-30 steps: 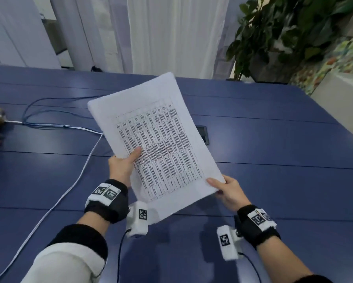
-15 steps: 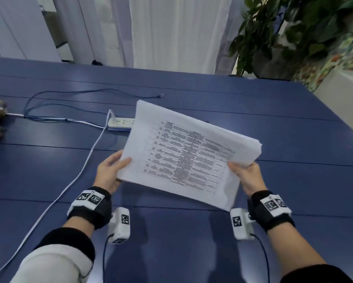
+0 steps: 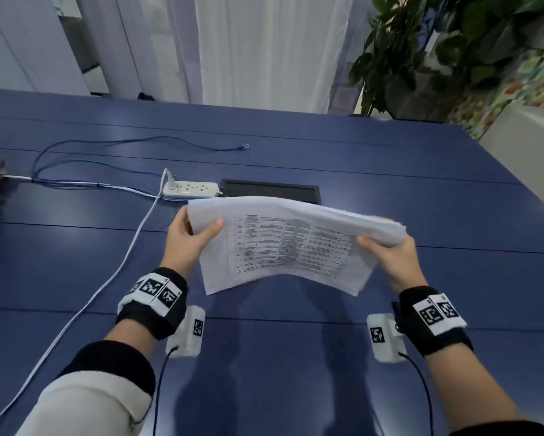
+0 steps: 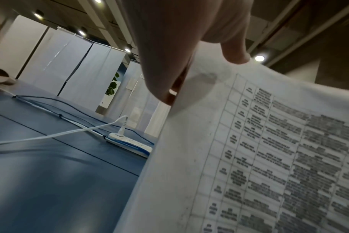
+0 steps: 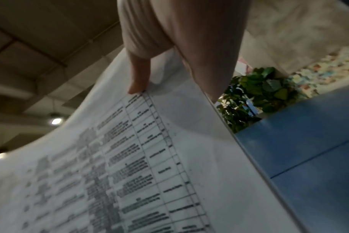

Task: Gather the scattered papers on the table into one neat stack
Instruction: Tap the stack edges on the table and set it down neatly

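A stack of white papers (image 3: 292,243) with a printed table on top hangs landscape above the blue table (image 3: 295,357), sagging a little in the middle. My left hand (image 3: 190,236) grips its left edge, thumb on top and fingers underneath. At the right edge my right hand (image 3: 387,250) holds it the same way. In the left wrist view the thumb presses the sheet (image 4: 249,157) near its corner. The right wrist view shows the thumb lying on the paper (image 5: 130,165) beside the table's last column. No loose sheets show on the table.
A white power strip (image 3: 191,189) lies just beyond the papers, with white and blue cables (image 3: 116,265) running left and toward me. A black cable hatch (image 3: 270,193) is set into the table behind the stack. A potted plant (image 3: 437,51) stands past the far right corner.
The stack has turned from a tilted portrait hold to landscape and come down toward the table. Both hands have shifted out to its short side edges.
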`<state>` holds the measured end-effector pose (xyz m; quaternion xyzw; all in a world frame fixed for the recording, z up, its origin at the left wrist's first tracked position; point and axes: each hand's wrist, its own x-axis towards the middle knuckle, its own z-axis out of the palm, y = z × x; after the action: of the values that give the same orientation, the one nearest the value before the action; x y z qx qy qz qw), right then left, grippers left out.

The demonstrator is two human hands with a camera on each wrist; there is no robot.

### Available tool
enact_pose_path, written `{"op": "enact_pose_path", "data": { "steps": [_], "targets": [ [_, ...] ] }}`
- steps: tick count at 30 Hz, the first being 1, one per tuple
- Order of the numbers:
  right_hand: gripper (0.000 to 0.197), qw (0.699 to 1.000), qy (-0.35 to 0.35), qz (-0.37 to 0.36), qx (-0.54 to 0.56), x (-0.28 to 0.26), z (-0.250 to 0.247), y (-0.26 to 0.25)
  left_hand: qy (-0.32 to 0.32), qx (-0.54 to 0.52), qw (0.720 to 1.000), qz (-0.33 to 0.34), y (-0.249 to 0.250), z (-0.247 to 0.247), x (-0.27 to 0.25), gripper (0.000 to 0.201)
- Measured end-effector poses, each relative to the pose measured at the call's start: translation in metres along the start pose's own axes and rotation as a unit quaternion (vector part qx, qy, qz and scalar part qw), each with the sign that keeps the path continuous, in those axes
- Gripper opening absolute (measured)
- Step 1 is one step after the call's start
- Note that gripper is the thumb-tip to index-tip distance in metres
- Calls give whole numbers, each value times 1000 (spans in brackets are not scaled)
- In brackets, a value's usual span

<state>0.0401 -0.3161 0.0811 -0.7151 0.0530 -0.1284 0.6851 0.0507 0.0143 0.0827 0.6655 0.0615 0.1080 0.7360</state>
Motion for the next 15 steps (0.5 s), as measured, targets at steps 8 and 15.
{"op": "enact_pose_path", "data": {
  "steps": [8,15],
  "targets": [
    [42,999,11,12,40,2,3,-4,6,-1,1000,15,6,5,4,31],
    [50,992,59,8,114,3,16,-23,49,-16,998,40,20,14,2,20]
  ]
}}
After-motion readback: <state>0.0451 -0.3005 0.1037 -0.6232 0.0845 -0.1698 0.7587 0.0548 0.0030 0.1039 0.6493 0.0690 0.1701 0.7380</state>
